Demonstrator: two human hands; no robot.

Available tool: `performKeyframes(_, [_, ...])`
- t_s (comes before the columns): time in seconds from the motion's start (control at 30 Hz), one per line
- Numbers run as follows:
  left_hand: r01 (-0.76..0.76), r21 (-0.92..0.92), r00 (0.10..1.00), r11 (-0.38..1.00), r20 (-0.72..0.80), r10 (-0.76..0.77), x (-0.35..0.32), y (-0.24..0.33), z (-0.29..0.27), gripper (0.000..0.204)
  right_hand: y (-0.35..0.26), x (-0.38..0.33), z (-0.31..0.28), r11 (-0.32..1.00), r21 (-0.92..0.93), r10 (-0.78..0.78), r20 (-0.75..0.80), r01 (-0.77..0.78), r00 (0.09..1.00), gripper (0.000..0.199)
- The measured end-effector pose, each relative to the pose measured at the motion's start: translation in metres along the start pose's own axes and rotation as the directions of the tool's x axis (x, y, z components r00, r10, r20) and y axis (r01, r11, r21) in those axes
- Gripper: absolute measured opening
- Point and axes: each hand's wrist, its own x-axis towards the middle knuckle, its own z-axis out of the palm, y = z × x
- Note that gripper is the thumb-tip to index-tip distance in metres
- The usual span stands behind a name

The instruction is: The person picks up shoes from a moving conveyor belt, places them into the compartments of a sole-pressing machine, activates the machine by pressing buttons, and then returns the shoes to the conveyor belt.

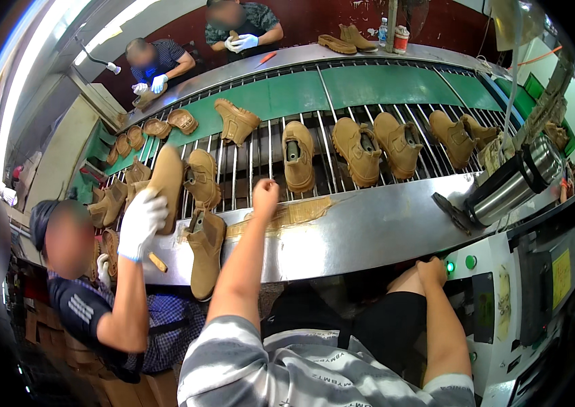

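My left hand (265, 197) is raised over the near edge of the roller conveyor, its fingers curled closed with nothing visible in them. Just beyond it, a tan boot (299, 157) stands on the rollers. My right hand (431, 271) rests at my knee beside the machine's lit green button (450, 266), fingers curled and partly hidden, with nothing seen in it. To my left, a co-worker's white-gloved hand (142, 227) holds up a tan boot (167, 183). Another tan boot (206, 254) lies on the metal ledge between us.
Several tan boots, including one farther right (398, 146), stand along the conveyor rollers (250, 163). A steel flask (514, 180) lies tilted at the right above the white machine (498, 298). Two people work across the green belt (294, 91). Brown tape (287, 216) covers part of the ledge.
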Motion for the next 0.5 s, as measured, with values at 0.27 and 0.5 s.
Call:
performKeyframes(0.27, [0.206, 0.222, 0.974, 0.953, -0.140, -0.178, 0.178, -0.033, -0.046, 0.034, 0.022, 0.033, 0.028, 0.994, 0.095, 0.056, -0.120, -0.045, 0.991, 0.036])
performKeyframes(0.5, [0.477, -0.101, 0.870, 0.873, -0.089, -0.485, 0.237, -0.038, 0.005, 0.051, 0.079, 0.059, 0.057, 0.906, 0.366, -0.053, -0.407, 0.216, 0.912, 0.026])
